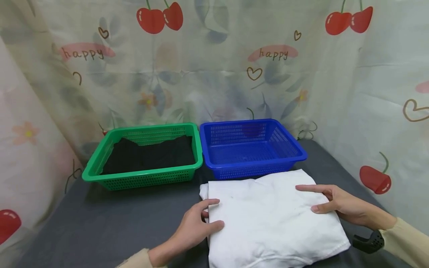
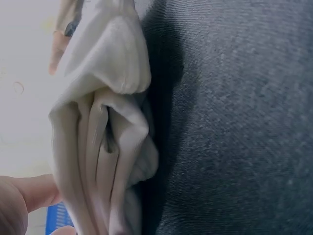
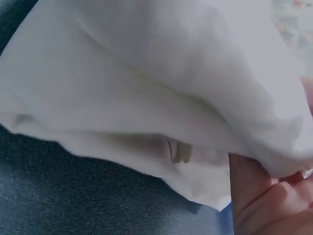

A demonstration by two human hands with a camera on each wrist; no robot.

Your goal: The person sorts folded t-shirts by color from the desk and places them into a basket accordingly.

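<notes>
A folded white shirt (image 1: 264, 219) lies on the dark grey tabletop, in front of the baskets. At its left edge my left hand (image 1: 196, 223) grips the folded layers, thumb and index finger on top. My right hand (image 1: 342, 206) holds the right side, thumb and index finger over the cloth and the other fingers partly hidden. The left wrist view shows the stacked folds of the shirt (image 2: 98, 137) from the side. In the right wrist view, fingers (image 3: 249, 181) reach under the raised edge of the cloth.
Behind the shirt stands a blue plastic basket (image 1: 254, 163) with nothing visible inside. To its left, a green basket (image 1: 147, 175) contains black folded cloth (image 1: 154, 154). A printed curtain (image 1: 207, 85) hangs around the back and sides of the grey tabletop (image 1: 134, 216).
</notes>
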